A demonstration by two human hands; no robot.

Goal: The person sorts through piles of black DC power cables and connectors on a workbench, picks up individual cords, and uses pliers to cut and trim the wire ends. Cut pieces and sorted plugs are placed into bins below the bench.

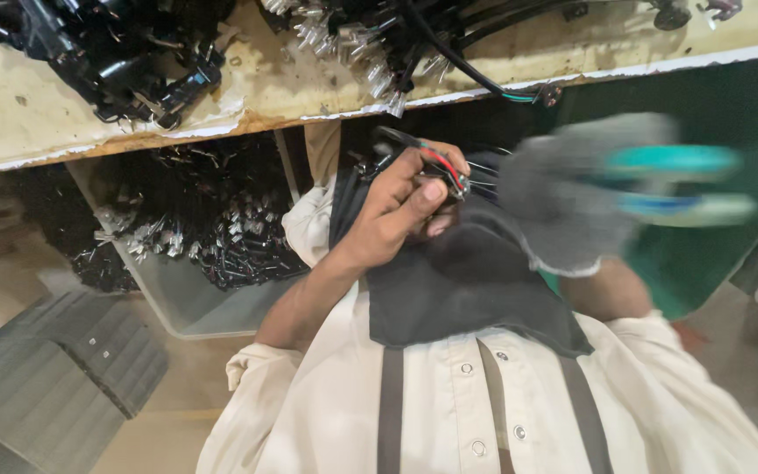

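two hands at work: bare left hand (396, 206) pinches a wire bundle (440, 171) steady; gloved right hand (572, 197), blurred, grips teal-handled pliers (677, 184), best closed squarely.

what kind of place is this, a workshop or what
Most likely a small wiring or electrical assembly workshop. A worn workbench is heaped with black cable bundles, a bin beneath it holds more terminal-tipped wires, and the left hand holds a wired part while the gloved right hand grips pliers.
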